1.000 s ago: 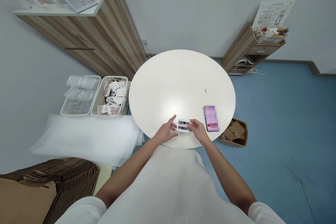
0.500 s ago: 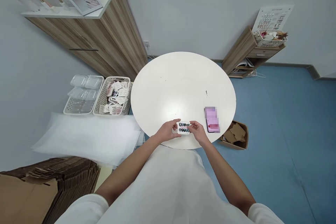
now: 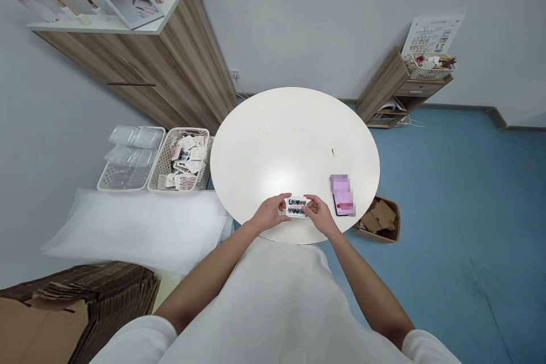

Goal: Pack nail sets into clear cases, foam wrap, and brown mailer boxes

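A small white card with two rows of dark, patterned press-on nails [image 3: 296,206] is held near the front edge of the round white table [image 3: 294,131]. My left hand [image 3: 270,212] grips the card's left side between thumb and fingers. At its right side, my right hand [image 3: 319,215] is closed on the edge, with the thumb or a fingertip over the lower right nails. To the right of my right hand lies a phone [image 3: 342,193] with a pink, blurred screen.
Left of the table stand a white basket of printed cards [image 3: 207,165] and a basket of clear plastic boxes [image 3: 102,185]. Translucent sheets [image 3: 136,227] lie before them, above stacked cardboard [image 3: 123,296]. A carton of cardboard pieces [image 3: 379,219] sits on the floor at right.
The view has shifted slightly. Both hands keep hold of the nail card, and the right fingertips sit a little further over its lower right part.
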Demonstrator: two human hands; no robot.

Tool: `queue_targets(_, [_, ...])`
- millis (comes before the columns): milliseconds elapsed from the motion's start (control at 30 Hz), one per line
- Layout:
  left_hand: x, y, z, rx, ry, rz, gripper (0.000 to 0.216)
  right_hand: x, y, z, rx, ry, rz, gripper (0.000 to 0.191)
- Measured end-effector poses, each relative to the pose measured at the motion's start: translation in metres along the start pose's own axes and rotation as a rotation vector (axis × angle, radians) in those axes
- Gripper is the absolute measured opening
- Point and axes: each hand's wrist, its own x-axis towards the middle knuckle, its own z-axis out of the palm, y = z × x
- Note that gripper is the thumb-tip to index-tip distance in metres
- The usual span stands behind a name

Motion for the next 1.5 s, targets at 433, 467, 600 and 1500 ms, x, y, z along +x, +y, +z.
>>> queue_targets(433, [0.0,0.005,0.005,-0.051,-0.022,-0.019,0.078,-0.007,-0.002,-0.012,-0.452,-0.105,-0.16,0.068])
queue_targets(467, [-0.001,0.005,0.006,-0.071,-0.017,-0.014,0.08,-0.008,-0.001,-0.012,-0.448,-0.103,-0.161,0.068])
queue_targets(600, [-0.004,0.004,0.01,-0.105,0.019,-0.043,0.068,-0.006,0.002,-0.015,-0.441,-0.115,-0.171,0.069])
queue_targets(1500, [-0.041,-0.072,-0.061,-0.125,0.366,-0.239,0.056,0.069,-0.014,0.102,-0.519,-0.26,-0.162,0.065])
